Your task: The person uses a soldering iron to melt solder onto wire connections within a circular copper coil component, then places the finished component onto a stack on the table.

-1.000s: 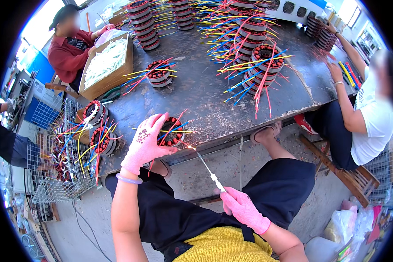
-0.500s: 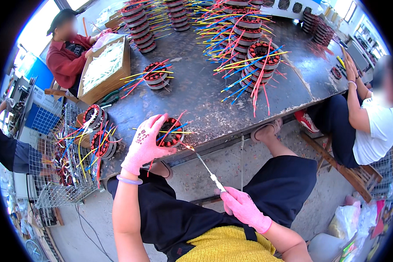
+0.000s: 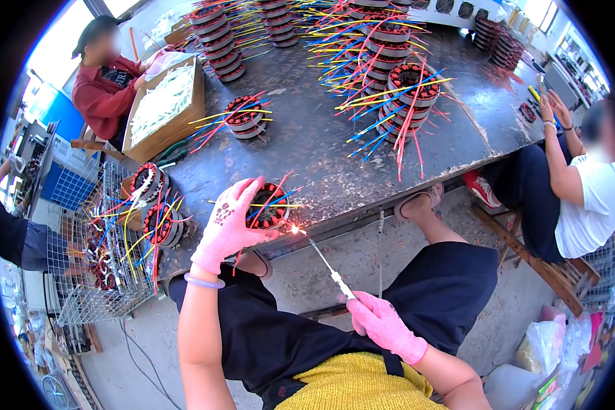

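Note:
My left hand [image 3: 227, 225], in a pink glove with dark print, is wrapped round the near-left side of a motor stator [image 3: 275, 213]. This stator has red windings and red, blue and yellow leads, and it sits at the table's front edge. Lower right, my gloved right hand [image 3: 384, 322] is closed round a slim wand [image 3: 335, 275] with a white handle and thin metal shaft. Between the wand's tip and the stator's near side burns a small bright flame [image 3: 295, 230]; the exact kind of wand is unclear.
More stators stand in stacks [image 3: 410, 96] across the dark table [image 3: 307, 130], with leads sticking out. A single short stack [image 3: 244, 119] is beyond my left hand. A carton of white strips [image 3: 164, 102] and a wire basket [image 3: 99, 307] lie left. Two people sit at the sides.
The flame glows brighter and larger. My right hand and the wand have shifted very slightly right. The left hand stays on the stator. The person at right has moved their hands apart.

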Demonstrator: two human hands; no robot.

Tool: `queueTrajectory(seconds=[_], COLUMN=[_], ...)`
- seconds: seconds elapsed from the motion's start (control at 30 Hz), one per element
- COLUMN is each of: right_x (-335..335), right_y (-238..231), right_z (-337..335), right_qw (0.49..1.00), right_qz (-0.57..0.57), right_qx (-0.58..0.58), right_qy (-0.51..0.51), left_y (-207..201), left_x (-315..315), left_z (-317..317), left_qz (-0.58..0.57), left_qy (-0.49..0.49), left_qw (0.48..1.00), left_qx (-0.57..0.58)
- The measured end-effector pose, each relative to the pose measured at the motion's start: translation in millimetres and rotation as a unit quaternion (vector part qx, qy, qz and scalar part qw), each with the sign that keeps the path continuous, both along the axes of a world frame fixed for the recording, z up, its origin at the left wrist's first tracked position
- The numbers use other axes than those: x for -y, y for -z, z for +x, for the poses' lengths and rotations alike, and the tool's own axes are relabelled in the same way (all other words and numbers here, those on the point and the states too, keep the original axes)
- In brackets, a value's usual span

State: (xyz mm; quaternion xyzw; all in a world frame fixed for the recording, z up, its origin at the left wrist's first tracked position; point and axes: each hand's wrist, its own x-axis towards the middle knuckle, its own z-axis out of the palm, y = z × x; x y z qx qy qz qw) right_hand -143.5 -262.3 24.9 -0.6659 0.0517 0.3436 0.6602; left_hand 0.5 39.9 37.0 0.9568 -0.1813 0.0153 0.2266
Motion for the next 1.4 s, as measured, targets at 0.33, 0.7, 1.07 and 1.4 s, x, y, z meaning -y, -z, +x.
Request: queueTrajectory(seconds=[0.33, 0.7, 1.07, 1.4], right_x=[0.3, 1.4, 1.6, 0.9], right_y=[0.5, -0.1, -2.0, 2.1], right_z=[-1.3, -0.3, -0.4, -1.9], right_qw=[1.000, 1.000, 1.000, 1.000], right_qz=[0.013, -0.003, 0.003, 0.009], right_qx=[0.005, 0.021, 0.004, 0.006], right_qy=[0.012, -0.006, 0.000, 0.000], left_y=[-0.9, -1.1, -0.7, -0.1], left_x=[0.6, 2.4, 2.4, 1.3], left_z=[-0.2, 0.2, -0.6, 0.2], left_qz=[0.000, -0.001, 0.005, 0.000], left_qy=[0.004, 0.001, 0.002, 0.003], left_qw=[1.000, 1.000, 1.000, 1.000], left_qx=[0.001, 0.002, 0.010, 0.005])
